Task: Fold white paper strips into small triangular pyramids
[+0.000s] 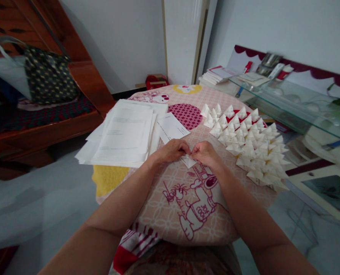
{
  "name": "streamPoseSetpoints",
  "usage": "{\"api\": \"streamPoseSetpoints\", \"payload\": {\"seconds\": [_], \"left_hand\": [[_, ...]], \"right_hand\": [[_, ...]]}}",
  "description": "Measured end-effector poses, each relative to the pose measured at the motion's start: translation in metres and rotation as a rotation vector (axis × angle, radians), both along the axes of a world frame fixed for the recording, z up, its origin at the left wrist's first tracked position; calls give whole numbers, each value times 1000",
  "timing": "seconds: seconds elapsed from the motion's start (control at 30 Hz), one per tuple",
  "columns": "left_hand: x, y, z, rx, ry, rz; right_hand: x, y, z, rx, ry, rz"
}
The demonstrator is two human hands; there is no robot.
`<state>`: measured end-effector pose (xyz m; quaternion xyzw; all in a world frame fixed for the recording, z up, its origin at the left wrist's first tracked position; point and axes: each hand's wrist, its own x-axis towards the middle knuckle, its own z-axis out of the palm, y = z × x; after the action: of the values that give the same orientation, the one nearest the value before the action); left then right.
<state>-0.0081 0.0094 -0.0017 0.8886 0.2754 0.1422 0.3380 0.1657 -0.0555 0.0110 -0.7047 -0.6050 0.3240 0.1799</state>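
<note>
Between my two hands lies a small folded piece of white paper (188, 162), low over the patterned tablecloth (170, 214). My left hand (174, 150) pinches its left side, fingers closed. On the right side my right hand (203, 152) pinches it too, with thumb and fingertips together. Its upper part is partly hidden by the fingers. Just beyond my hands is a loose printed sheet (172, 127). A stack of white printed sheets (124, 131) spreads to the left. Rows of pointed folded paper pieces (250, 141) stand close together at the right.
A glass shelf unit (290, 103) with small items stands beside the table on the right. Booklets (218, 74) are piled at its far end. A wooden bench (86, 80) with a dotted bag (49, 76) is at the left. A white column (183, 38) rises behind the table.
</note>
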Motion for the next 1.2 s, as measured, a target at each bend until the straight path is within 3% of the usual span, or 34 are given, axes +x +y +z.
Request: {"api": "streamPoseSetpoints", "payload": {"seconds": [0.33,0.67,0.93,1.2], "left_hand": [[3,-8,11,-67,86,151],[11,-11,5,-108,96,263],[1,-7,5,-35,77,132],[-13,1,7,-127,28,3]], "right_hand": [[-4,1,14,-74,-30,14],[-4,3,11,-83,-18,-4],[-2,3,8,-74,-14,15],[0,4,4,-45,-44,32]]}}
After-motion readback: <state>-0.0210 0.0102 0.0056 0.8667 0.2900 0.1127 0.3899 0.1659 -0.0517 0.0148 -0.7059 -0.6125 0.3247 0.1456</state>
